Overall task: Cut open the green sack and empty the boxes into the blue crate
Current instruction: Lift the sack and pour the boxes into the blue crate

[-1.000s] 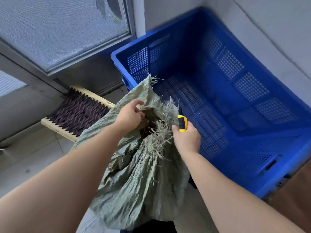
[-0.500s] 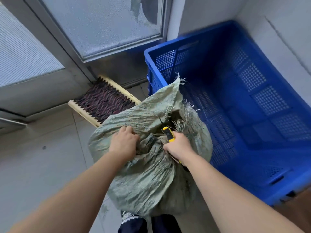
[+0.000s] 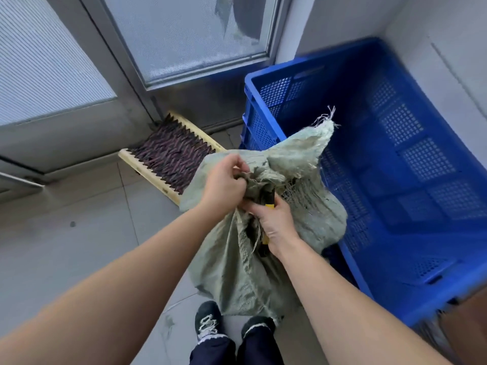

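Left hand [image 3: 224, 187] is bunching up the frayed top of the green sack [image 3: 266, 233], fingers curled into the fabric. Right hand [image 3: 274, 222] is wrapped around a yellow cutter [image 3: 269, 205] just beside it, with the blue crate [image 3: 411, 185] right next to the sack.

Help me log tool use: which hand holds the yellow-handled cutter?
The right hand: it grips the yellow-handled cutter against the green sack, while the left hand only bunches sack fabric near the top.
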Action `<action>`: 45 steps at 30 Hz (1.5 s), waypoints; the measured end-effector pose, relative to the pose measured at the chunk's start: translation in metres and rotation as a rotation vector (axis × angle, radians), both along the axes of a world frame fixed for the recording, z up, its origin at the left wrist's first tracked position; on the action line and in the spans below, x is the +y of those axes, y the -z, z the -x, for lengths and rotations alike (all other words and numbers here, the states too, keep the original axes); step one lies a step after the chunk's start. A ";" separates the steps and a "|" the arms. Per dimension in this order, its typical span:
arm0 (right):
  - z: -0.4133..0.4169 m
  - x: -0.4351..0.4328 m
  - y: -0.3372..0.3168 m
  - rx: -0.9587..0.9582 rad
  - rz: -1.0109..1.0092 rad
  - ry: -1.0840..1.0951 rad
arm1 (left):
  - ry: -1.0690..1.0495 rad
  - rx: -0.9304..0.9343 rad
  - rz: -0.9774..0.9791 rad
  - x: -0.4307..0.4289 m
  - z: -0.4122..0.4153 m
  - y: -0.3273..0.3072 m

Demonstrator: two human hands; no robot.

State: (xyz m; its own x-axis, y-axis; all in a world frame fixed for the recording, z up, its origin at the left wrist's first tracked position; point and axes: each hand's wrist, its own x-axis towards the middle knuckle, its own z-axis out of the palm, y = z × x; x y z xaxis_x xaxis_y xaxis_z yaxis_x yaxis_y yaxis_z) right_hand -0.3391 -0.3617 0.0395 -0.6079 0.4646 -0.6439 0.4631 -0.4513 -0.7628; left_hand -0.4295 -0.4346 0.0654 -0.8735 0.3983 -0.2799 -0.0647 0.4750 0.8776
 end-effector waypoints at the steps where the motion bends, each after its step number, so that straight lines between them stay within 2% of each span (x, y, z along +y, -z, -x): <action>1: 0.003 0.002 -0.003 -0.022 0.005 0.035 | 0.001 0.003 0.003 0.001 0.002 -0.002; 3: 0.006 0.007 -0.013 -0.071 -0.019 0.053 | -0.019 0.011 0.022 -0.001 0.005 -0.003; 6: 0.008 0.014 -0.021 -0.111 -0.068 0.080 | -0.023 0.008 -0.054 -0.005 0.003 -0.003; 10: 0.008 0.026 -0.024 -0.193 -0.129 0.108 | -0.068 -0.096 -0.102 -0.015 0.006 0.002; 12: 0.009 0.032 -0.026 -0.215 -0.152 0.121 | -0.109 -0.113 0.037 -0.030 0.006 0.015; 14: 0.012 0.035 -0.028 -0.206 -0.157 0.123 | -0.099 -0.118 0.269 -0.053 0.001 0.039; 17: 0.017 0.036 -0.030 -0.185 -0.163 0.136 | 0.052 -0.179 0.565 -0.083 -0.017 0.079; 21: 0.022 0.042 -0.030 -0.142 -0.157 0.189 | 0.255 -0.287 0.732 -0.101 -0.039 0.111; 24: 0.025 0.046 -0.024 -0.113 -0.156 0.225 | 0.346 -0.284 0.747 -0.102 -0.047 0.131; 27: 0.027 0.047 -0.016 -0.123 -0.170 0.247 | 0.332 -0.248 0.746 -0.094 -0.048 0.144; 31: 0.025 0.048 -0.010 -0.120 -0.155 0.252 | 0.365 -0.068 0.840 -0.085 -0.041 0.144; 34: 0.021 0.051 -0.013 -0.102 -0.146 0.245 | 0.401 -0.022 0.828 -0.086 -0.032 0.142; 38: 0.021 0.053 -0.028 -0.075 -0.131 0.233 | 0.386 -0.008 0.777 -0.096 -0.021 0.130; 45: 0.021 0.052 -0.070 -0.038 -0.177 0.198 | 0.407 0.038 0.816 -0.108 0.000 0.087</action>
State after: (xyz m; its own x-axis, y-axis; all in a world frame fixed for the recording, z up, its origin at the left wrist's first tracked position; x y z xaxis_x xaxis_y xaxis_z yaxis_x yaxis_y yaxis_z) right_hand -0.3600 -0.3093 0.1093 -0.4708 0.6796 -0.5626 0.4092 -0.3968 -0.8217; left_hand -0.4293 -0.5425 -0.0220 -0.7236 0.3683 -0.5838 0.2657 0.9292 0.2569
